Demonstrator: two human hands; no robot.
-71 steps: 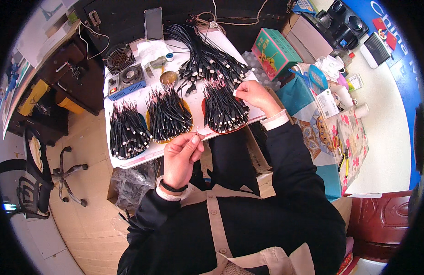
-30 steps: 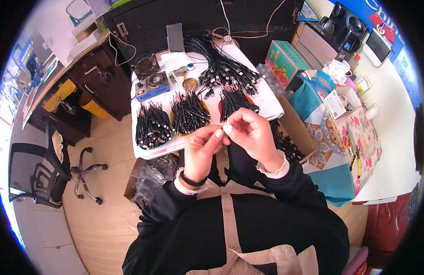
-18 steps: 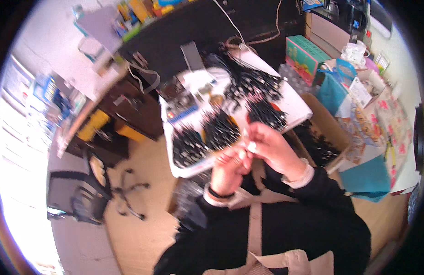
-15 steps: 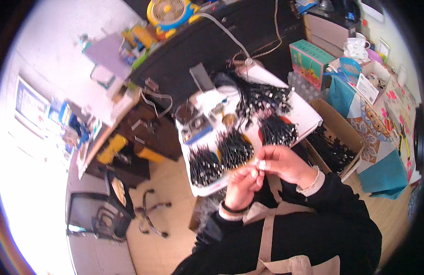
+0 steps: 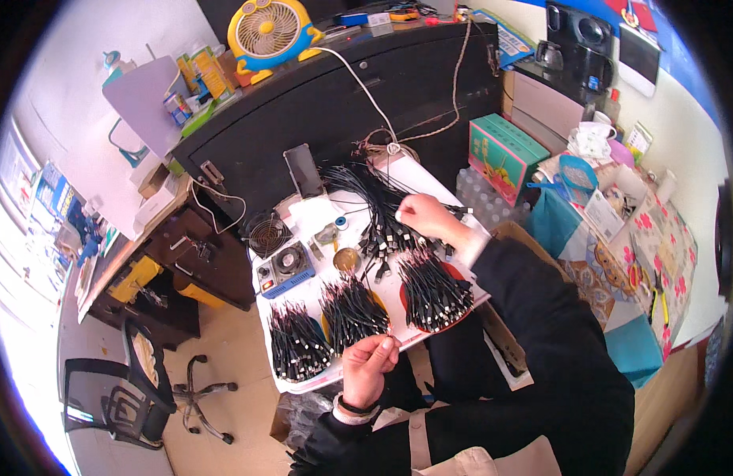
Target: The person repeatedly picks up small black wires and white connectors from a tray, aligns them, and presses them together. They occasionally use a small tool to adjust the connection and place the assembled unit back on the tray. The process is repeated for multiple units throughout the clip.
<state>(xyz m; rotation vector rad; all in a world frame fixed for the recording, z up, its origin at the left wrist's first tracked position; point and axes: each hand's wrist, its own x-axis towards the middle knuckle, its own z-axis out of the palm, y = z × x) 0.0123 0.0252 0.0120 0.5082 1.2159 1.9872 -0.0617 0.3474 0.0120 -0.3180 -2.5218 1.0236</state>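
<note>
The left hand [image 5: 365,373] has its thumb and finger pinched together around a thin reddish bit [image 5: 391,327], too tiny to name. It is at the near edge of the white, smooth desk [image 5: 418,179].

Just left of this hand sits a bunch of thin black cables with shiny square ends [image 5: 297,343]. Just past the hand is a second black bunch on a yellow plate [image 5: 352,311]. To its right, a third black bunch on a round red plate [image 5: 436,292] fans out. A narrow bare white strip runs between these last two.

Farther off are a round, brassy tin [image 5: 346,259] and a blue and grey box [image 5: 287,270].

The right hand [image 5: 430,218] is over a loose pile of long black cables [image 5: 374,210]. Its fingers curl in close; I can't tell if they hold anything. Bare desk lies just beyond it.
</note>
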